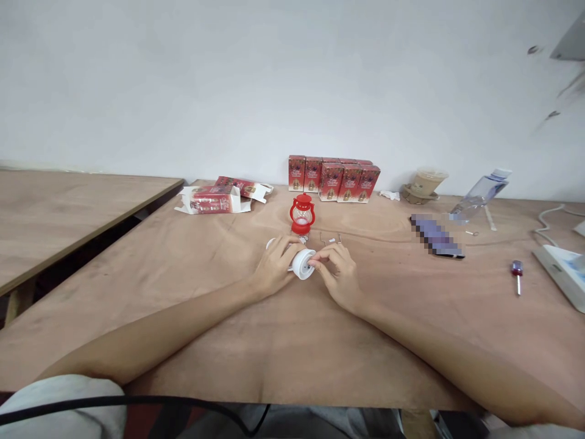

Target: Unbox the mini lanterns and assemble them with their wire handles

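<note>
My left hand point(275, 267) wraps round a small white lantern-like piece point(303, 263) lying on its side on the wooden table point(283, 341). My right hand point(339, 273) pinches at the round end of that white piece with its fingertips. Just behind my hands stands a small red lantern point(302, 214), upright. Thin wire handles point(329, 240) lie on the table to the right of the red lantern.
Several red boxes point(336, 178) stand in a row by the wall. Opened boxes point(218, 199) lie at left. At right are a cup point(425, 184), a tilted water bottle point(479, 194), a phone point(436, 236), a small screwdriver point(517, 274) and a white device point(562, 271). A second table point(59, 207) stands left.
</note>
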### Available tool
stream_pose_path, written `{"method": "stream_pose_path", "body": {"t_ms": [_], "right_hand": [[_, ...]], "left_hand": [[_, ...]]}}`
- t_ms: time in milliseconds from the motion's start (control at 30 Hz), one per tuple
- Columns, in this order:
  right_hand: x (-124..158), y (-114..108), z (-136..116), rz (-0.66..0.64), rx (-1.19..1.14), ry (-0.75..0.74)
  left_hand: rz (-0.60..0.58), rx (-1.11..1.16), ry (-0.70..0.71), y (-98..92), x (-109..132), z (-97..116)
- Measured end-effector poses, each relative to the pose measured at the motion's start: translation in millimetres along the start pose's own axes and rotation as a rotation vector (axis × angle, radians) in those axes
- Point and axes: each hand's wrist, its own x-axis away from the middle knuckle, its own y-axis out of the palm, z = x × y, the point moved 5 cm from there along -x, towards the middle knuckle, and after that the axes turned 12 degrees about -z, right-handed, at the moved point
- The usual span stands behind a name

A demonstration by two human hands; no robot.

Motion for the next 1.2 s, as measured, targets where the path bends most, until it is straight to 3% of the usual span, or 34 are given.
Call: {"method": "stream_pose_path", "body": {"t_ms": [233,467,667,933,1200], "right_hand": [[0.8,3.4,-4.6,-0.066,0.090,-0.083],[1.4,11.9,-18.1,-0.127,0.250,-0.254],[1.8,4.7,-7.8,-0.016,0.207,-0.100],[3.3,2.4,-2.2,0.028,0.161,-0.030],[0.4,4.8,-1.7,-0.060,0.109,-0.072]], "left_hand": [[0.005,-0.038,0.012,-3.7,0.6,3.9],[-0.008,0.062,-0.103,0.3,-0.2,-4.8],[-0.021,0.078,-0.096,-0.1,-0.2,-4.7],[-0.019,0.015,-0.074,-1.2,-0.6,0.5],[-0.002,-0.074,-0.044,-4.0,-0.3,3.2]]}}
